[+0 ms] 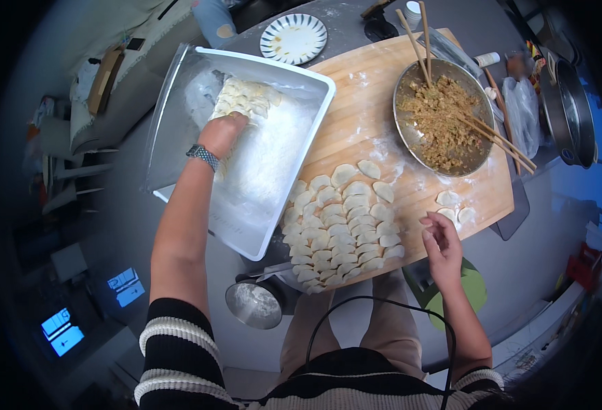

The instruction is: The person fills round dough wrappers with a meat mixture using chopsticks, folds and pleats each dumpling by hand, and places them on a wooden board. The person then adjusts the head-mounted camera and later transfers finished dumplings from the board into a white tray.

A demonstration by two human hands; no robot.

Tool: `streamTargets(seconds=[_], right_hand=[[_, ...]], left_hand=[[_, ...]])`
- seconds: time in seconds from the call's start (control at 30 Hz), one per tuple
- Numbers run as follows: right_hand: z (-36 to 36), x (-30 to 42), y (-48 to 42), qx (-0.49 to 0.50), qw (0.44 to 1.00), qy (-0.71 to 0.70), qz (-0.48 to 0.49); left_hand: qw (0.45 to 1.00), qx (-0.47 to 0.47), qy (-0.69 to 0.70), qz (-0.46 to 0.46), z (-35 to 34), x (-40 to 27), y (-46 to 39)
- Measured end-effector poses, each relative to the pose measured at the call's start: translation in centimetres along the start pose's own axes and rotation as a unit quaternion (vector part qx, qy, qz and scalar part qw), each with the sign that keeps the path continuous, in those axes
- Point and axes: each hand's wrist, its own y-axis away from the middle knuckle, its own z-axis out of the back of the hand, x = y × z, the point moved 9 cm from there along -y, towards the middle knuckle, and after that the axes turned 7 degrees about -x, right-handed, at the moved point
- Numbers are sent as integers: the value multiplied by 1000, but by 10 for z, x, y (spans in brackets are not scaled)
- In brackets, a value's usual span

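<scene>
My left hand (pixel 225 134) reaches into a white plastic bin (pixel 326 97) dusted with flour (pixel 275 148). Its fingers point down at the edge of a packed group of dumplings (pixel 247 96) in the bin. The fingertips are hidden, so whether they pinch a dumpling does not show. Off the near right edge of the wooden board (pixel 352 133), my right hand (pixel 443 248) hangs with loosely curled fingers and nothing in it. Rows of folded dumplings (pixel 344 230) cover the board's near left part. Three flat dough wrappers (pixel 448 198) lie just beyond my right hand.
A metal bowl of minced filling (pixel 442 120) stands on the board, with chopsticks (pixel 501 142) sticking out over its rim. Behind is a striped plate (pixel 294 39). A floury metal bowl (pixel 253 305) and a green stool (pixel 465 292) are below the board. A dark pan (pixel 567 110) stands far right.
</scene>
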Motion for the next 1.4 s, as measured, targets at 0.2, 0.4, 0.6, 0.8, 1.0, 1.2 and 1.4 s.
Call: streamTargets(seconds=[0.2, 0.4, 0.6, 0.8, 1.0, 1.2, 1.4], right_hand=[[57, -41, 14, -61, 998, 15, -25], [84, -60, 11, -96, 995, 16, -35], [135, -82, -24, -143, 982, 120, -3], [178, -88, -69, -149, 947, 265, 103], [156, -100, -76, -6, 936, 324, 136], [143, -104, -74, 34, 931, 350, 97], [145, -109, -72, 3, 938, 322, 127]], left_hand=[[998, 48, -12, -40, -37, 3, -25], [997, 56, 35, -35, -44, 2, -36], [993, -56, 58, 87, -8, 23, -26], [941, -248, 196, 123, 90, -26, 15], [858, -251, 407, 186, 132, -124, 49], [849, -100, 492, 163, 90, -249, 50], [832, -7, 551, 67, 19, -374, 9]])
